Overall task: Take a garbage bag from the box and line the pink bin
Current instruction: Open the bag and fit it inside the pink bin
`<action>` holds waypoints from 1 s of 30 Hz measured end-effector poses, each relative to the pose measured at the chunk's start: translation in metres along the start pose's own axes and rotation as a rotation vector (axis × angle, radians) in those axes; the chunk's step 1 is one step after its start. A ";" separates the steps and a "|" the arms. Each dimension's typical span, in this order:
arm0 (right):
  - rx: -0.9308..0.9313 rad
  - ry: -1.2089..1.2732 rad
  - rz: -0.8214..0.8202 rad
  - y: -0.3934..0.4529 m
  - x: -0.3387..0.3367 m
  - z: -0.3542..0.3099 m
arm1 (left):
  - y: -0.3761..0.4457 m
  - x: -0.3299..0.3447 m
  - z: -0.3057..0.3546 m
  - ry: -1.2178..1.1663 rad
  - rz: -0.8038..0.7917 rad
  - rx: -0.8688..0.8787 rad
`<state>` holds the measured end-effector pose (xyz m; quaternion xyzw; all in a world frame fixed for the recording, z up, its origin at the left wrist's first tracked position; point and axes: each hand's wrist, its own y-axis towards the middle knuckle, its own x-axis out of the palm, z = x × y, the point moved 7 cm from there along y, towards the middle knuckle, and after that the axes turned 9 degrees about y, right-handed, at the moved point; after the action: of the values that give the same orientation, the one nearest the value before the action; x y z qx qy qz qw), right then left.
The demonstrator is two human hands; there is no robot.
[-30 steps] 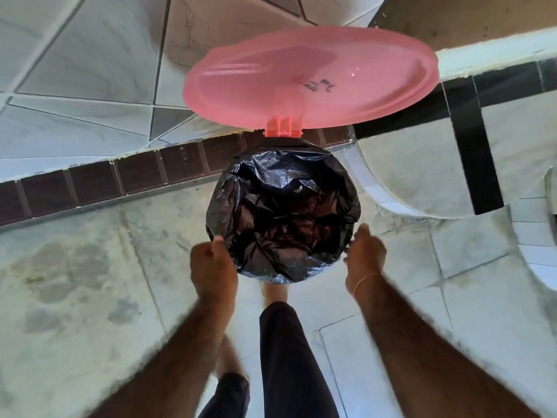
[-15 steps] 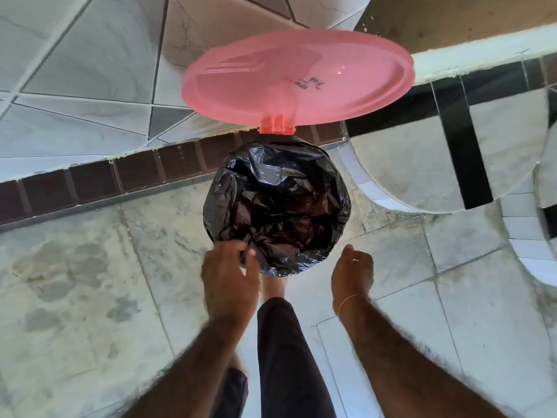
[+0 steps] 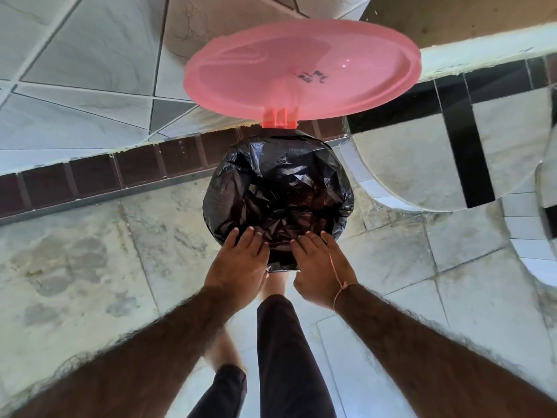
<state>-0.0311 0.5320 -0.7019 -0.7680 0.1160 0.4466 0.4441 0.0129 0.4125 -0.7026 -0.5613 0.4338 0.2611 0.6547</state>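
Bag (image 3: 278,188) is already over the bin mouth at frame center, lid (image 3: 301,70) flipped up behind. Your left hand (image 3: 238,263) and right hand (image 3: 319,267) lie flat-fingered on its near edge, gripping nothing. I'd push the slack down inside, then smooth outward.

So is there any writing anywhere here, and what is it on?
Dark handwritten marks on the inside of the pink lid: too blurred and skewed to read.
Black bag: no print visible.
Tiles, floor and the thread on the right wrist: no text.
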 end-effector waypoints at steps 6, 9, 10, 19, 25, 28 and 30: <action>0.006 0.021 0.007 0.018 -0.011 0.008 | 0.020 -0.012 -0.015 -0.065 0.105 -0.039; -0.007 -0.094 -0.208 0.029 -0.017 0.009 | 0.032 -0.009 -0.029 0.039 -0.102 -0.071; -0.042 -0.143 -0.237 0.030 -0.020 0.007 | 0.033 -0.007 -0.032 0.064 -0.154 -0.062; 0.081 -0.197 0.136 0.070 -0.055 0.039 | 0.058 -0.037 -0.058 0.116 0.151 -0.145; 0.150 0.062 0.363 0.066 -0.072 0.067 | 0.056 -0.030 -0.086 0.086 0.196 -0.186; 0.189 0.335 0.513 0.063 -0.081 0.076 | 0.050 -0.047 -0.095 -0.066 0.411 -0.211; 0.246 0.482 0.564 0.066 -0.088 0.080 | 0.052 -0.054 -0.108 -0.203 0.451 -0.330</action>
<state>-0.1664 0.5377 -0.6879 -0.7300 0.4761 0.3407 0.3527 -0.0858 0.3285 -0.6820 -0.5205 0.4318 0.5217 0.5201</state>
